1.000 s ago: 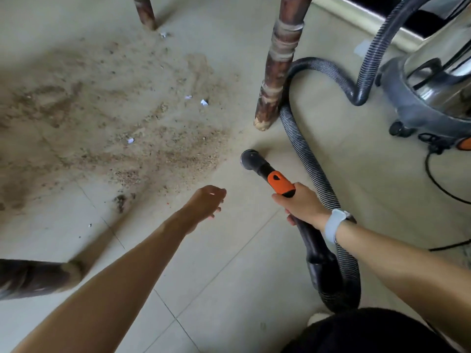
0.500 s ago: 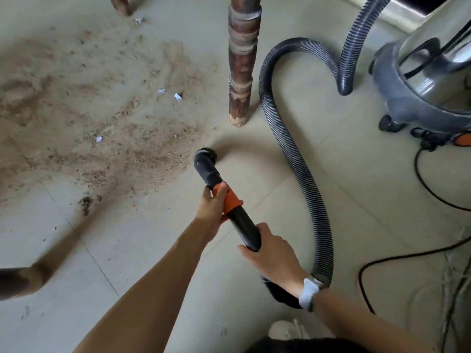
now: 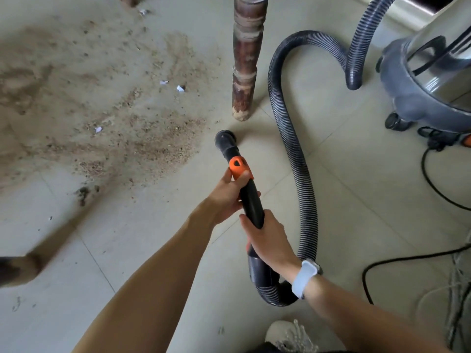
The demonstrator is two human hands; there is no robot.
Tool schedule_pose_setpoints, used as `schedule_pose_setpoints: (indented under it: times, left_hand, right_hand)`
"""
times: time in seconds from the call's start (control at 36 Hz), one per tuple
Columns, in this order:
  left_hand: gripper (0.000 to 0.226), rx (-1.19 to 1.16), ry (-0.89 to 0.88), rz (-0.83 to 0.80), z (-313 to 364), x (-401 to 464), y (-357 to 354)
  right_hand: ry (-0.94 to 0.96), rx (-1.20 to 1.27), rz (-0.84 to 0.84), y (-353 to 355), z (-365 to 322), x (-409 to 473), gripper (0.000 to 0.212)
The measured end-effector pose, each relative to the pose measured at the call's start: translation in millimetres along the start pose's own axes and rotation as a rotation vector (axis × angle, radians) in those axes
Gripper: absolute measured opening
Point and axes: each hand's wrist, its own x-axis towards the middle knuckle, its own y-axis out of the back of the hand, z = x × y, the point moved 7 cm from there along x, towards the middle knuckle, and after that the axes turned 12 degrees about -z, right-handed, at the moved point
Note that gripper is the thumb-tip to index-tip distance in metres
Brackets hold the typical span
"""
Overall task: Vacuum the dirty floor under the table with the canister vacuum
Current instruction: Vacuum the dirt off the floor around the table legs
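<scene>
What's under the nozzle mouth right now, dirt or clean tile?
The nozzle mouth sits over bare tile near the table leg; the sawdust patch lies to its left. Directly beneath the mouth is hidden.

Black nozzle (image 3: 225, 139) beside sawdust (image 3: 142, 138) on floor (image 3: 344, 200).

Home interior, likely a dining or living area: pale tiled floor (image 3: 356, 200) with grout lines, turned wooden table leg (image 3: 246, 59), sawdust-like dirt (image 3: 142, 138) and paper scraps, steel canister vacuum (image 3: 433, 80), loose power cord (image 3: 407, 258).
</scene>
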Motion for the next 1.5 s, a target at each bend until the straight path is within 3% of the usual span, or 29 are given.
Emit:
schedule_pose_setpoints:
  times: [0.17, 0.39, 0.5, 0.72, 1.06, 1.25, 1.36, 1.44, 1.5]
  left_hand:
    - [0.036, 0.048, -0.004, 0.034, 8.3, 13.0, -4.2]
    - [0.044, 0.102, -0.052, 0.160, 36.4, 27.1, 9.2]
    - [0.034, 0.016, -0.040, 0.113, 30.5, 23.5, 6.1]
    - [0.039, 0.058, 0.004, 0.063, -2.6, 12.9, -4.4]
    - [0.039, 0.105, 0.094, 0.170, 46.2, 9.1, 17.4]
    - [0.039, 0.150, 0.111, 0.249, 4.4, -38.9, 32.8]
    - [0.033, 0.231, 0.185, 0.215, -4.8, -69.0, 45.9]
    - [0.031, 0.293, 0.211, 0.170, -2.1, -85.7, 56.8]
    - [0.028, 0.308, 0.187, 0.150, 2.4, -95.0, 67.8]
  right_hand:
    - [-0.029, -0.005, 0.015, 0.4, 19.9, -9.2, 0.026]
    - [0.023, 0.010, -0.060, -3.4, -8.0, 21.2, 0.023]
    - [0.033, 0.064, -0.109, -4.3, -13.9, 28.1, 0.019]
    - [0.005, 0.071, -0.159, -9.1, 15.7, 6.5, 0.019]
    - [-0.002, 0.124, -0.226, -25.4, -34.2, 22.8, 0.019]
    - [0.003, 0.098, -0.351, -71.4, -15.3, -22.0, 0.019]
    - [0.010, 0.125, -0.441, -108.4, -15.2, -42.7, 0.021]
    - [-0.055, 0.175, -0.658, -131.4, -24.9, -51.4, 0.016]
    - [-0.110, 0.076, -0.829, -135.0, -25.6, -51.7, 0.014]
